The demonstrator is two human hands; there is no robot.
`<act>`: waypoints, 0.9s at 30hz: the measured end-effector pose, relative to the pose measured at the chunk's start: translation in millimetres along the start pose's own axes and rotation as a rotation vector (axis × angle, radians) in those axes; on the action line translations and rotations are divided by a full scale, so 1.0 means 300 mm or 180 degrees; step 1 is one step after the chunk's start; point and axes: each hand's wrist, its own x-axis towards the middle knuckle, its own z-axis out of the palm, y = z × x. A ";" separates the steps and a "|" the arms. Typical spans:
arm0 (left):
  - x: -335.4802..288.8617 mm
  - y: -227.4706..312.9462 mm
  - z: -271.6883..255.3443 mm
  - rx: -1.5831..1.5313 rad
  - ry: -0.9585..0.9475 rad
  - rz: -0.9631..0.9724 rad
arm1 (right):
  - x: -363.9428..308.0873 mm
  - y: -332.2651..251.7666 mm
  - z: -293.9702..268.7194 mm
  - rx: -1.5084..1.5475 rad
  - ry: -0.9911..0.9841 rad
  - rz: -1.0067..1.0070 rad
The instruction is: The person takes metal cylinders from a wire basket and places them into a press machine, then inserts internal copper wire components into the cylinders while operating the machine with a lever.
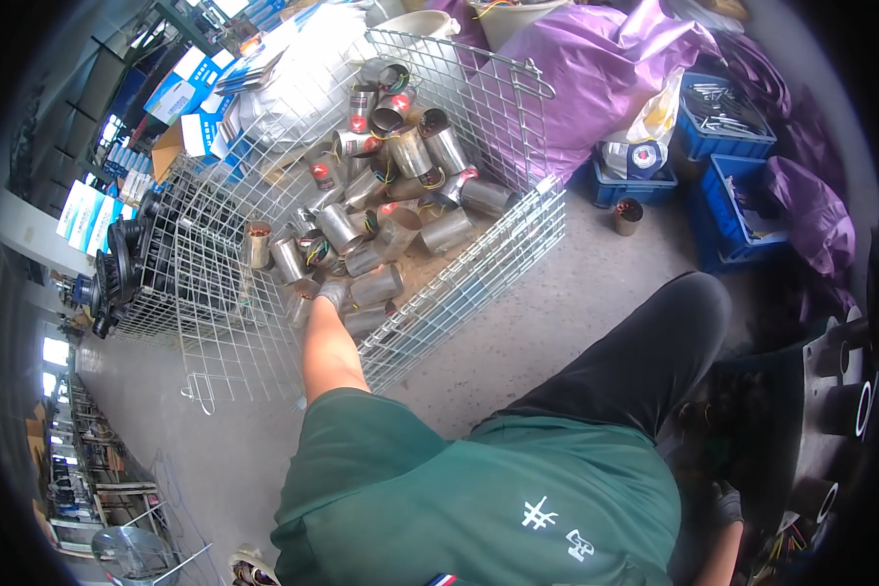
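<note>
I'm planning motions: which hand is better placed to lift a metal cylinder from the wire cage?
Likely the left hand: it reaches into the wire cage, among the metal cylinders. The right hand is well outside it.

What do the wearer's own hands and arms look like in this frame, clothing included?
The left hand and right hand both appear to wear greyish gloves, the right one looking darker in shadow. A short, dark green sleeve covers the upper left arm, leaving the forearm bare. No cables show on either arm.
</note>
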 end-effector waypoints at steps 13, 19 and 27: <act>0.093 0.038 -0.011 -0.0672 0.0023 -0.0334 | -0.018 0.023 -0.010 -0.0214 -0.0076 -0.0028; 0.000 0.113 0.217 -0.0671 0.0247 -0.0047 | -0.096 0.025 -0.062 -0.0479 -0.0055 0.0078; -0.176 0.300 0.234 0.0801 0.0167 0.0385 | -0.078 -0.044 -0.019 -0.0505 -0.0182 -0.0182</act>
